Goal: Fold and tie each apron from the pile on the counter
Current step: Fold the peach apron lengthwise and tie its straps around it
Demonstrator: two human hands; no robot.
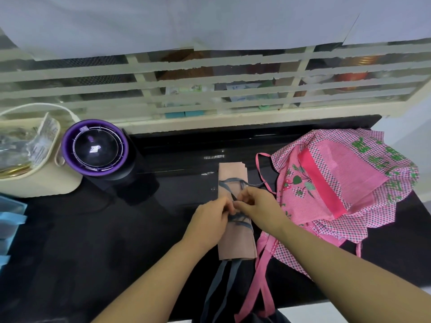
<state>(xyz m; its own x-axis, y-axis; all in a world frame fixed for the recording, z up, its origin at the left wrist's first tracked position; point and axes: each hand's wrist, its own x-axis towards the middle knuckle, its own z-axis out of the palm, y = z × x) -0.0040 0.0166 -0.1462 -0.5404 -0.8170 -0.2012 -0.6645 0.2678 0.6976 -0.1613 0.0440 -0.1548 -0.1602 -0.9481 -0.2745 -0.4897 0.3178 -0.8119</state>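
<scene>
Fingers (227, 207) of the left hand (210, 216) and of the right hand (257, 203) are curled and pinched on the grey tie (229, 184), meeting over the middle of the folded tan apron (236, 241). A knot is judged to be in the making, though the exact fingertip placement is hidden by the knuckles. Tan apron is laid as a narrow lengthwise bundle on the black counter (116, 229), close to the front edge, with the tie wrapped across it in several turns. Cloth is judged light, soft and limp, likely to spring open if let go, so the bundle is best kept pressed flat and the thin tie taken close to the knot, not at the far ends. Loose grey tails (221, 287) are seen hanging over the front edge and could drag the bundle or snag. Pink apron pile (345, 183) is heaped just beside it on the right, and its pink straps (263, 276) run along the bundle's lower right corner, so they could be caught up in the knot by mistake. Room on the right is judged tight. Open counter is seen to the left and a little behind, short of the purple-rimmed appliance (94, 148) and cream basket (35, 180).
</scene>
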